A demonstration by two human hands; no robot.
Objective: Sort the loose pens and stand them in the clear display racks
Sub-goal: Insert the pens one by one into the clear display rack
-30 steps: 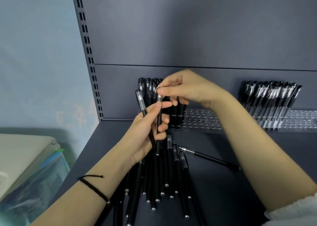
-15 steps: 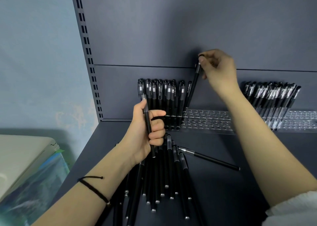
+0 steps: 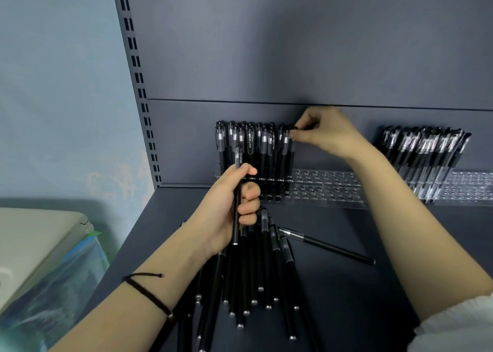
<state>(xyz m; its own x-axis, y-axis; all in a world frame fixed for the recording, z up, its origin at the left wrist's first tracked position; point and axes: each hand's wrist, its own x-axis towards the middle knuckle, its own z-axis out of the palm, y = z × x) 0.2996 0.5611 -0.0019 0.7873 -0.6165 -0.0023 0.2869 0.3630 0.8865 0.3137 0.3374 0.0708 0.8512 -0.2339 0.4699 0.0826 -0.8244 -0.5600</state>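
My left hand (image 3: 229, 207) grips one black pen (image 3: 237, 191) upright above a loose pile of black pens (image 3: 256, 277) on the dark shelf. My right hand (image 3: 325, 135) pinches the cap of a black pen (image 3: 291, 162) that stands at the right end of a row of pens (image 3: 248, 148) in the left clear rack (image 3: 325, 188). One pen (image 3: 328, 246) lies apart, to the right of the pile. A second clear rack (image 3: 469, 188) at the far right holds several clear-barrelled black pens (image 3: 424, 154).
The grey shelf back panel (image 3: 293, 58) rises behind the racks. A slotted upright (image 3: 138, 84) runs down the left side. Left of the shelf sit a cream box (image 3: 34, 239) and a plastic-wrapped bundle (image 3: 53, 293). Bare shelf surface (image 3: 360, 298) lies right of the pile.
My right hand took a pen from my left hand, lifted it up to the right, then lowered it into the rack at the row's right end. My left hand still holds one pen.
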